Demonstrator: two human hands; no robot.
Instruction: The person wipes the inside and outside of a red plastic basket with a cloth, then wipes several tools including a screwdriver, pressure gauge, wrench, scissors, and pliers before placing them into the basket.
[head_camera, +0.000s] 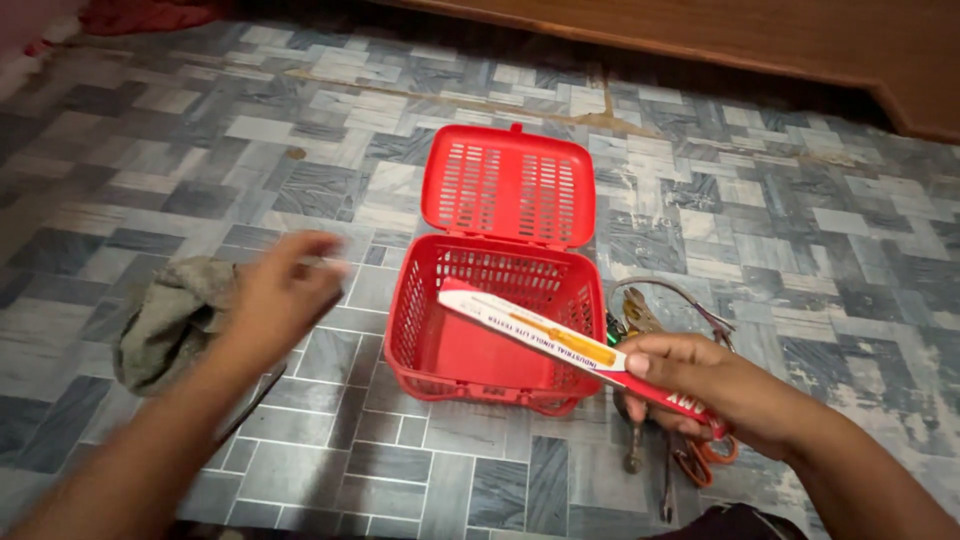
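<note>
Head view: the right hand (715, 385) grips a long, flat red-and-white cardboard package (560, 345) near its lower end, fingers clenched around it. The package slants over the front right rim of a red perforated plastic basket (490, 335), whose hinged lid stands open behind it. The basket sits mid-floor on grey patterned tiles (760, 230). The left hand (285, 290), blurred, hovers with fingers released just beside a crumpled grey cloth (165, 320). Metal hand tools (665, 300) lie right of the basket.
</note>
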